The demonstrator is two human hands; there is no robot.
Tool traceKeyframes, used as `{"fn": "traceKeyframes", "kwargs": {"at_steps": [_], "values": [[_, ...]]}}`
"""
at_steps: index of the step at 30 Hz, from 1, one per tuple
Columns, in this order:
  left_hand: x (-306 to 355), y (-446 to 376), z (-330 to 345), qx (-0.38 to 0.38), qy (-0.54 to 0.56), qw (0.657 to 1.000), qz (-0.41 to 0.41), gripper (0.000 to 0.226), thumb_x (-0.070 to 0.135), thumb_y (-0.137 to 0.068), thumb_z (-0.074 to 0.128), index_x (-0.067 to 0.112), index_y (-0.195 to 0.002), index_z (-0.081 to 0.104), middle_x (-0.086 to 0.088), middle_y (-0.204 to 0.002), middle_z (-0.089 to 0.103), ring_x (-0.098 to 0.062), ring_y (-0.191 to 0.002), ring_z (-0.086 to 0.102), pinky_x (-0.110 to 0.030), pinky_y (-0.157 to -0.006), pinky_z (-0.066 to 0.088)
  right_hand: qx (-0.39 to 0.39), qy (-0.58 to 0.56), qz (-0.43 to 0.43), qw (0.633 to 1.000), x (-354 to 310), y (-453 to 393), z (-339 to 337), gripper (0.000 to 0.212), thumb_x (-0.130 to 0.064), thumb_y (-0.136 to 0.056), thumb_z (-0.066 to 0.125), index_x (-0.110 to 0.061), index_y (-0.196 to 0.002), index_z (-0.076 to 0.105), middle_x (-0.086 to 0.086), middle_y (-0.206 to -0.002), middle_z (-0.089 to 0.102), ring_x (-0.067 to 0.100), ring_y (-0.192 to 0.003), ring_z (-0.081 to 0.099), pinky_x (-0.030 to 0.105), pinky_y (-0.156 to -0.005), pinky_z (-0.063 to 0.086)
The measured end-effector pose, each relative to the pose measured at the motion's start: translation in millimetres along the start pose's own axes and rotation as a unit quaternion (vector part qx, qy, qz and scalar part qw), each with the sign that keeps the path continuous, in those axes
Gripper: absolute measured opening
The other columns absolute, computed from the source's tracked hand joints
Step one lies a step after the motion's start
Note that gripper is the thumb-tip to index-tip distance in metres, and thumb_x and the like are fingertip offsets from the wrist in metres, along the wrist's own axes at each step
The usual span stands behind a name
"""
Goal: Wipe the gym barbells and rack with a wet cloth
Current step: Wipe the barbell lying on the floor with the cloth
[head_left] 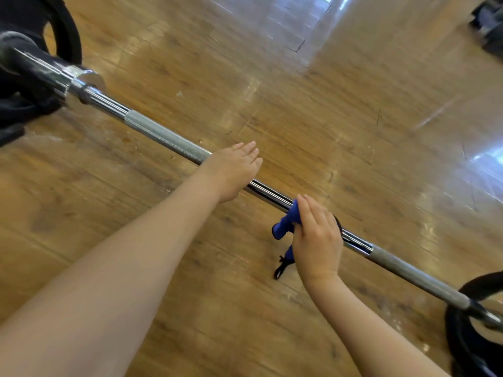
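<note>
Left hand: my left hand (234, 171) lies over the bar (168, 138), fingers straight and together, palm down on the metal, not curled round it.
Right hand: my right hand (317, 235) grips the cloth (285, 223), thumb and fingers curled round it, pressing it on the bar's smooth middle stretch.
Cloth: blue, bunched, with a black loop (280, 268) dangling below my wrist.
Bar: it runs from upper left to lower right above the wooden floor (326, 118), with 2 rough grip sections, 1 on each side of my hands.
Plates: a black plate (471, 330) at the lower right is cut off by the frame edge; the left plate (65, 28) is dark and blurred.
Hidden: the bar under both hands; dark shapes at the top right are too blurred to name.
Writing: I can read none.
</note>
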State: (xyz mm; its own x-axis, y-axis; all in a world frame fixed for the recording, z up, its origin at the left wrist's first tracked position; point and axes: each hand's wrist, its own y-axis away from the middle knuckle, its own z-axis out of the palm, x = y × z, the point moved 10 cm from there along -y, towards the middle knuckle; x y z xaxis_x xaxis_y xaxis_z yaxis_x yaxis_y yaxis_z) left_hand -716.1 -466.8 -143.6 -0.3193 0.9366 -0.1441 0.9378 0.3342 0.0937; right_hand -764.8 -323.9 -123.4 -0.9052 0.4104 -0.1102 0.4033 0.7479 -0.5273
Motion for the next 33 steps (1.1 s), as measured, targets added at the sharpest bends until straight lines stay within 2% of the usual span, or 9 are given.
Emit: {"fn": "traceKeyframes", "kwargs": {"at_steps": [2, 8, 12, 15, 18, 22, 25, 30, 33], "values": [[0.0, 0.2, -1.2, -0.022, -0.001, 1.0, 0.001, 0.063, -0.001, -0.094, 0.039, 0.004, -0.15, 0.01, -0.013, -0.158, 0.009, -0.022, -0.146, 0.003, -0.032, -0.117, 0.004, -0.02, -0.001, 0.031, 0.999, -16.4, -9.8, 7.9, 0.038, -0.006, -0.077, 0.044, 0.003, -0.105, 0.068, 0.016, -0.103, 0.069, 0.033, -0.093, 0.066, 0.038, -0.084, 0.051], [-2.4, 1.1, 2.9, -0.058, 0.005, 0.998, -0.009, 0.058, 0.008, -0.097, 0.04, 0.004, -0.149, 0.014, -0.013, -0.158, 0.011, -0.022, -0.146, 0.005, -0.032, -0.118, 0.006, -0.087, -0.03, 0.005, 0.996, -81.6, -46.7, 42.3, 0.036, 0.004, -0.06, 0.076, 0.0, -0.096, 0.069, 0.012, -0.089, 0.07, 0.028, -0.08, 0.068, 0.035, -0.073, 0.055], [-0.8, 1.1, 2.2, -0.055, 0.008, 0.998, -0.009, 0.065, 0.001, -0.093, 0.043, 0.003, -0.149, 0.011, -0.013, -0.158, 0.011, -0.022, -0.146, 0.004, -0.032, -0.118, 0.006, -0.095, -0.025, -0.057, 0.994, -53.6, -30.2, 25.7, 0.056, 0.01, -0.052, 0.078, 0.002, -0.106, 0.067, 0.013, -0.102, 0.069, 0.029, -0.089, 0.068, 0.036, -0.075, 0.055], [-0.7, 1.9, 1.0, -0.045, 0.003, 0.999, -0.004, 0.065, -0.003, -0.092, 0.04, 0.004, -0.149, 0.011, -0.013, -0.158, 0.011, -0.022, -0.146, 0.005, -0.032, -0.118, 0.007, -0.07, 0.009, -0.04, 0.997, -14.0, -12.2, 4.7, 0.062, 0.015, -0.046, 0.079, 0.001, -0.105, 0.069, 0.012, -0.104, 0.07, 0.027, -0.089, 0.068, 0.033, -0.075, 0.054], [0.2, 3.3, -0.1, -0.038, -0.005, 0.999, -0.001, 0.06, -0.001, -0.093, 0.039, 0.004, -0.149, 0.015, -0.012, -0.157, 0.015, -0.022, -0.146, 0.007, -0.033, -0.117, 0.006, -0.074, 0.01, -0.009, 0.997, -2.2, -1.2, 4.5, 0.058, 0.016, -0.052, 0.079, 0.004, -0.107, 0.067, 0.018, -0.107, 0.068, 0.032, -0.095, 0.068, 0.041, -0.083, 0.053], [0.2, 3.7, -2.8, -0.016, -0.011, 1.0, -0.01, 0.053, 0.002, -0.096, 0.036, 0.003, -0.147, 0.02, -0.012, -0.156, 0.02, -0.022, -0.146, 0.011, -0.033, -0.117, 0.005, -0.08, 0.017, -0.032, 0.996, -37.5, -18.7, 23.3, 0.035, 0.006, -0.069, 0.061, 0.005, -0.104, 0.068, 0.02, -0.102, 0.069, 0.034, -0.095, 0.068, 0.043, -0.08, 0.054], [-0.7, 6.2, -4.5, 0.013, -0.012, 1.0, -0.026, 0.051, 0.004, -0.096, 0.034, 0.002, -0.145, 0.022, -0.011, -0.155, 0.024, -0.022, -0.145, 0.013, -0.032, -0.117, 0.004, -0.125, 0.013, -0.055, 0.991, -68.2, -33.4, 37.8, 0.044, -0.008, -0.077, 0.036, 0.004, -0.104, 0.068, 0.02, -0.102, 0.069, 0.033, -0.094, 0.068, 0.04, -0.075, 0.057], [-1.3, 9.8, -6.1, 0.043, 0.013, 0.998, -0.043, 0.051, 0.004, -0.094, 0.034, 0.001, -0.145, 0.025, -0.012, -0.153, 0.028, -0.023, -0.145, 0.015, -0.032, -0.116, 0.002, -0.091, 0.048, -0.144, 0.984, -59.6, -12.9, 30.4, 0.044, 0.001, -0.084, 0.036, 0.004, -0.122, 0.059, 0.023, -0.121, 0.061, 0.036, -0.109, 0.061, 0.042, -0.088, 0.052], [-0.9, 11.6, -8.2, 0.051, 0.011, 0.998, -0.037, 0.053, 0.007, -0.095, 0.038, 0.002, -0.146, 0.025, -0.011, -0.153, 0.029, -0.023, -0.145, 0.016, -0.032, -0.117, 0.002, -0.065, 0.052, -0.127, 0.988, -28.1, 4.4, 12.1, 0.048, 0.009, -0.081, 0.04, 0.005, -0.126, 0.055, 0.023, -0.127, 0.057, 0.036, -0.114, 0.058, 0.045, -0.093, 0.049]]}}
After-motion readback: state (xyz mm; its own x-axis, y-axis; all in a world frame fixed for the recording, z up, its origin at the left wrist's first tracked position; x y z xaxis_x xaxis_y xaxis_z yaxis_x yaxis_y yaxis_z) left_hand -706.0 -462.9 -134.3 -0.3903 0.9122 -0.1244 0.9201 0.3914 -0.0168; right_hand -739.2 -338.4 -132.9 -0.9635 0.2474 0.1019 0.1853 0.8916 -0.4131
